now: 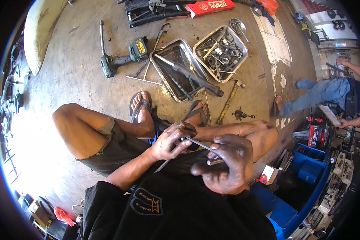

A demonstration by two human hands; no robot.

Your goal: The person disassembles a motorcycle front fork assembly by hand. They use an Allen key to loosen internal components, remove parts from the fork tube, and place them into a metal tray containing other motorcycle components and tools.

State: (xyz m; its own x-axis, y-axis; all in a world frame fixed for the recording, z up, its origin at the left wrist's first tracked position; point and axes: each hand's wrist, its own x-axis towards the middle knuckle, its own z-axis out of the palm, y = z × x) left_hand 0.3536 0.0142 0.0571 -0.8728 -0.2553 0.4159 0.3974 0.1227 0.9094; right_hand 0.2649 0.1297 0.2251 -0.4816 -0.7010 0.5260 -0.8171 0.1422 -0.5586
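Over my lap, both hands hold metal pieces. My left hand (173, 140) is closed, fingers curled round a thin grey metal rod (199, 143) that runs across to my right hand. Another thin length of metal (162, 165) shows below the left wrist; whether it belongs to the same rod I cannot tell. Dark with grease, my right hand (228, 164) has its fingers bent round the rod's other end. A short metal cylinder end (215, 162) pokes out between its thumb and fingers; the rest is hidden in the palm.
On the floor ahead are a tray (153, 60) with a shock-like tube and springs, a tray (246, 56) of sockets, a cordless impact wrench (124, 58), a T-handle wrench (144, 79) and a hammer (230, 102). A person (328, 94) stands at right, near a blue cabinet (308, 172).
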